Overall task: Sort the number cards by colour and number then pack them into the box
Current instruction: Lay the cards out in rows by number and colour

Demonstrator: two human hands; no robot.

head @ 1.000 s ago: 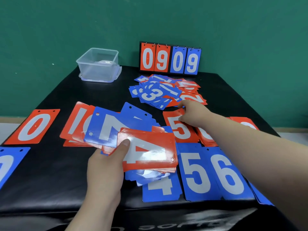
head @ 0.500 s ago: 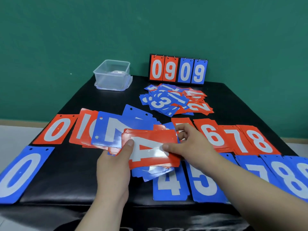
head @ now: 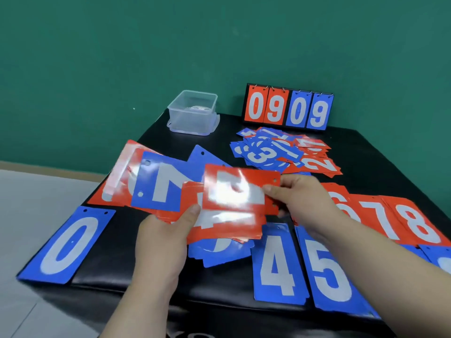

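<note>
Red card [head: 234, 191] was the top one, held over the fan of cards [head: 161, 184] above the near-middle of the black table [head: 366, 154]. Couldn't tell if it touched the fan. Glare washed out the digit, no sure read.

Right hand [head: 300, 198] pinched it at its right short edge, thumb on top and fingers under, right by the two punch holes. Left hand [head: 161, 240] gripped the fan from the near side, thumb pressed on the top face, fingers curled beneath.

Key geometry: long axis ran left-right, with the hole end to the right at my right palm. Laid-out cards sat long axis near-far, holes at the far end. My read: it needed a quarter turn, hole end swung far, before going down.

Red 6 [head: 344, 203], red 7 [head: 373, 218] and red 8 [head: 417, 223] lay just right of my right hand, the 6 partly under it. Blue 4 [head: 275, 262] and blue 5 [head: 329, 272] sat in the near row. Right hand was nearer any red slot; left was tied up with the fan. My hand hid the spot left of the red 6.

Clear plastic box [head: 192, 113] stood well apart, far left. Packing wasn't due yet, since the loose pile [head: 280, 154] in the far middle was unsorted.
</note>
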